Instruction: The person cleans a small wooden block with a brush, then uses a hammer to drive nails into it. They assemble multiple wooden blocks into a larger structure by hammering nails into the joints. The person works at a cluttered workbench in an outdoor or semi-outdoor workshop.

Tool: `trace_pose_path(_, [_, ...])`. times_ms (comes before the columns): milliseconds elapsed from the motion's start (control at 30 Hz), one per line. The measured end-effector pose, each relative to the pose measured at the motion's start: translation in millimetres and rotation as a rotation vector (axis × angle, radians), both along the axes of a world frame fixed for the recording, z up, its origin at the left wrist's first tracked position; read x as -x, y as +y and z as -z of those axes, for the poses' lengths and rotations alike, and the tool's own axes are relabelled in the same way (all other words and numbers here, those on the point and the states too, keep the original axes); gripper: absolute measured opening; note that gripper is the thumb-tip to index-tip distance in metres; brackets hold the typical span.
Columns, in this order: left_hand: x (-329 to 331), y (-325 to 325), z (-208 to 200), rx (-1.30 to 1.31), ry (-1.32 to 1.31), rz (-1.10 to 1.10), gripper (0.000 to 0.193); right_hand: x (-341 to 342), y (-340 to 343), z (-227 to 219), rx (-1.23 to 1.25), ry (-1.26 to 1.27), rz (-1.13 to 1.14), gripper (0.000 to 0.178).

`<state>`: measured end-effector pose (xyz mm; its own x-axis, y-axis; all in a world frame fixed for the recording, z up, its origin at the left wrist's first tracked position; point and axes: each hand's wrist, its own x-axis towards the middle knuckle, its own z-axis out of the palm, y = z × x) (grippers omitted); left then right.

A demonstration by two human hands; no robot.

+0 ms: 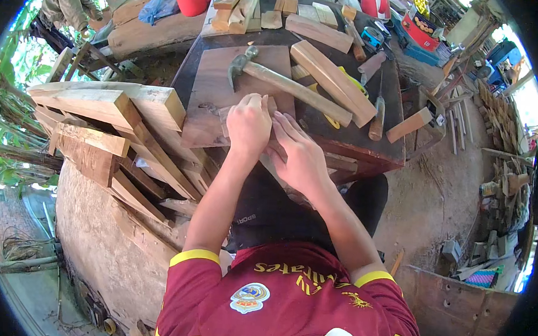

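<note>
Hands (249,123) together at the board (209,83); hammer (285,87) beyond, handle (321,105) slanting near-right.

A maroon short-sleeved shirt (310,319) — yellow cuffs (195,257), yellow lettering (308,284), white-edged crest (250,298) — and black legwear (279,205).

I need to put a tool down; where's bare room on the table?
Bare: the brown board left of the hammer, and a narrow strip of table between board and wood pieces behind. Crowded: the right side, with wooden bar and tools, and around left hand and right hand.
</note>
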<state>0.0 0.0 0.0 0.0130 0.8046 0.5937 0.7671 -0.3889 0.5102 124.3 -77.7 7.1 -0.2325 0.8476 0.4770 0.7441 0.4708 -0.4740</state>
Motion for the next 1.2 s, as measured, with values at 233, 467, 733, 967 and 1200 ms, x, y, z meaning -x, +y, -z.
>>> trace_pose_path(233, [-3.6,-2.6,-2.2,0.038,-0.034,-0.070,0.013,-0.4,-2.4,3.3,-0.009,0.000,0.012,0.055])
trace_pose_path(467, [-3.7,-0.5,0.1,0.005,-0.080,-0.095,0.008,-3.3,-0.4,5.1,-0.023,0.013,0.002,0.054])
trace_pose_path(733, [2.2,-0.8,-14.3,-0.033,-0.292,-0.132,0.010,-3.3,-1.4,3.2,-0.013,0.048,-0.002,0.052])
trace_pose_path(967, [48.6,-11.3,-30.9,-0.053,-0.266,-0.271,0.010,-10.6,-1.4,7.2,-0.018,0.057,-0.042,0.051])
trace_pose_path(1200, [83.8,-40.7,-41.6,0.113,0.031,-0.276,0.032,-13.0,0.0,11.6,-0.031,0.089,-0.064,0.053])
